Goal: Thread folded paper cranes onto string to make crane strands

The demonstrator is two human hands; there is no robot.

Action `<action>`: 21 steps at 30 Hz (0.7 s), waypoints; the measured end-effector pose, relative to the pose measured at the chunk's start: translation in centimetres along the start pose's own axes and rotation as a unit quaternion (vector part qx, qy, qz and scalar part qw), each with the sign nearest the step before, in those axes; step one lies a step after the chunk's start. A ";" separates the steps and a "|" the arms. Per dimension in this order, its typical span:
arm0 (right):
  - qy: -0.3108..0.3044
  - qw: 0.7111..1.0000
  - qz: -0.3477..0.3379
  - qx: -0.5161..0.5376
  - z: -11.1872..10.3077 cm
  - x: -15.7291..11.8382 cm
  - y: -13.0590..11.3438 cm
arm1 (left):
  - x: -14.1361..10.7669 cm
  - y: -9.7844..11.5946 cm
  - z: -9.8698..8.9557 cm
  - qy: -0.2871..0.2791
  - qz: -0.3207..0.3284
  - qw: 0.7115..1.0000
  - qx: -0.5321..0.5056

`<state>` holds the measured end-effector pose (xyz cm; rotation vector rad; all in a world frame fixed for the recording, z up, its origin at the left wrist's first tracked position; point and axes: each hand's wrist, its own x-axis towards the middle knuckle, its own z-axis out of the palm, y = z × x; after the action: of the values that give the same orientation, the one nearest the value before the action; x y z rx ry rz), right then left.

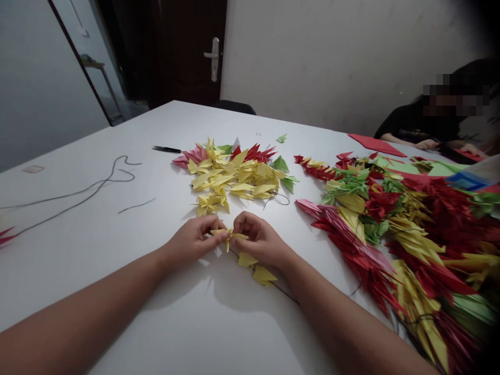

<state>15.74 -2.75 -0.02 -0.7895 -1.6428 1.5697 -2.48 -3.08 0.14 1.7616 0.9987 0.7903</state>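
Observation:
Between my hands is a yellow folded paper flower (228,235) with pointed petals, held just above the white table. My left hand (197,237) pinches it from the left, thumb and fingers closed. My right hand (260,238) grips its other side with curled fingers. Below them a dark string (287,295) runs down to the right, with yellow folded paper pieces (262,275) threaded on it. Just beyond my hands lies a pile of yellow paper pieces (238,179). The fingertips hide the middle of the flower.
Red, yellow, green and pink paper strands (375,229) heap up on the right. A black pen (166,149) lies beyond the pile's left side. Loose dark string (103,181) curves across the left of the table (148,130). Another person (425,122) sits at the far right.

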 end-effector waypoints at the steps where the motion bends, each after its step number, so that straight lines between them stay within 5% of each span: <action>1: -0.002 1.000 0.002 0.006 0.0 0.0 0.0 | 0.0 -0.1 0.0 0.002 0.003 1.000 0.005; 9: -0.005 0.997 0.017 0.080 -0.1 0.2 0.2 | -0.1 0.5 0.0 0.016 0.036 0.998 0.053; 21: 0.018 1.000 -0.021 0.007 -0.4 0.5 0.6 | 0.0 0.5 0.1 0.042 0.035 0.993 0.105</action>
<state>15.76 -2.12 -0.58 -0.7672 -1.6107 1.5264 -2.30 -3.23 0.56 1.9655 1.1132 0.8336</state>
